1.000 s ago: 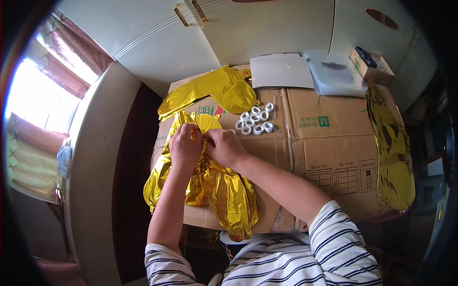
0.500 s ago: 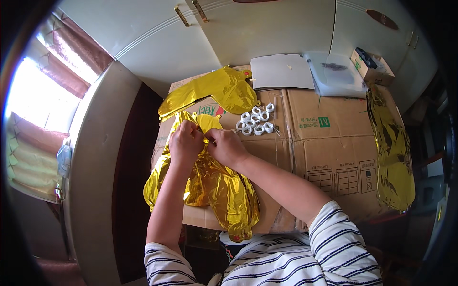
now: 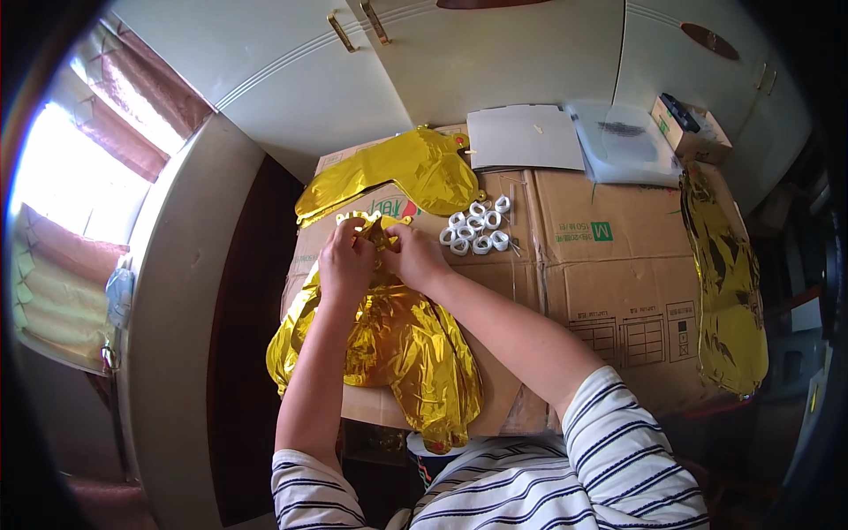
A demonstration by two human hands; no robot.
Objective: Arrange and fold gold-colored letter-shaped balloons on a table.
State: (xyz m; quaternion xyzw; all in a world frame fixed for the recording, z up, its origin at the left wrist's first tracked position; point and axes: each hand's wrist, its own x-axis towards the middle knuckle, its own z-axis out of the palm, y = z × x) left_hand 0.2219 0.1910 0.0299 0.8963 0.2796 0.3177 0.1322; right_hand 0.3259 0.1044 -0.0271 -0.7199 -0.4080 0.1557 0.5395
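Note:
A crumpled gold foil balloon (image 3: 430,353) lies flat and uninflated before me, its lower part reaching the cardboard's near edge. My left hand (image 3: 346,265) has its fingers closed on the balloon's far end, on the left side. Close beside it, my right hand (image 3: 413,256) pinches the same end from the right. Between the two hands the foil is folded and dark, with small tabs showing along its far edge. Most of my fingertips are hidden behind the hands. Just right of my right hand sits a cluster of small white ribbon coils (image 3: 477,226).
Another flat gold foil balloon (image 3: 397,168) lies beyond my hands, and a long stack of gold foil (image 3: 724,291) lies at the right. A white sheet (image 3: 526,139), a clear plastic bag (image 3: 623,141) and a small box (image 3: 698,128) stand along the back of the cardboard (image 3: 618,265).
My hands have moved slightly apart and a little nearer. The foil between them now shows as a dark fold, with the tabbed edge more visible.

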